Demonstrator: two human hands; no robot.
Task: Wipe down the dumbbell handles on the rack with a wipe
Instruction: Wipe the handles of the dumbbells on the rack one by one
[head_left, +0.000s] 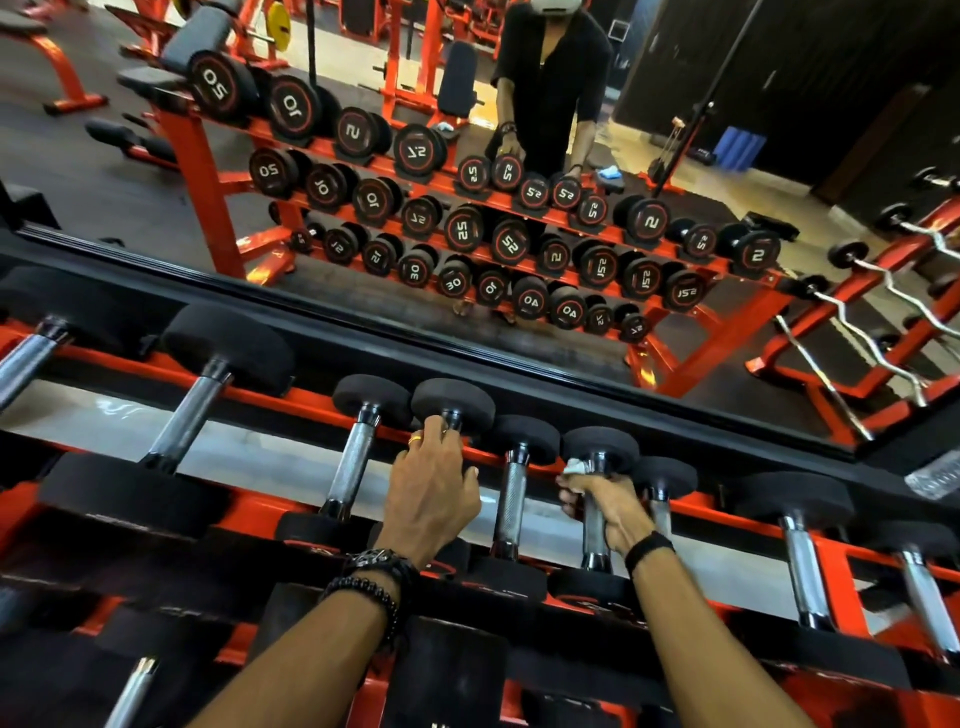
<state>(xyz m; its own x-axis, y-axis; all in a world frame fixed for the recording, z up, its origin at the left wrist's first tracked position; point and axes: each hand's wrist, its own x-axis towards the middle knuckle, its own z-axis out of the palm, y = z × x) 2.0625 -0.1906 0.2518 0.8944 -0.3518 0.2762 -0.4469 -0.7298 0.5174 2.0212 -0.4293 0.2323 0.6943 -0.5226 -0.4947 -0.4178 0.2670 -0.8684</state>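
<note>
Black-headed dumbbells with chrome handles lie in a row on the top shelf of an orange rack (270, 402). My right hand (605, 506) grips the chrome handle of one small dumbbell (596, 538), and a white wipe (575, 466) is bunched between my fingers and the handle near its far head. My left hand (431, 488) rests over the handle of the dumbbell (453, 400) two places to the left, fingers curled over it, the handle mostly hidden. Between them lies a dumbbell with a bare knurled handle (510, 501).
A wall mirror (467, 208) behind the rack reflects the rack, the numbered dumbbell ends and me. Larger dumbbells (192, 410) lie to the left and more (800, 561) to the right. Curl bars (883, 291) lean on an orange stand at the right. A lower shelf holds further dumbbells.
</note>
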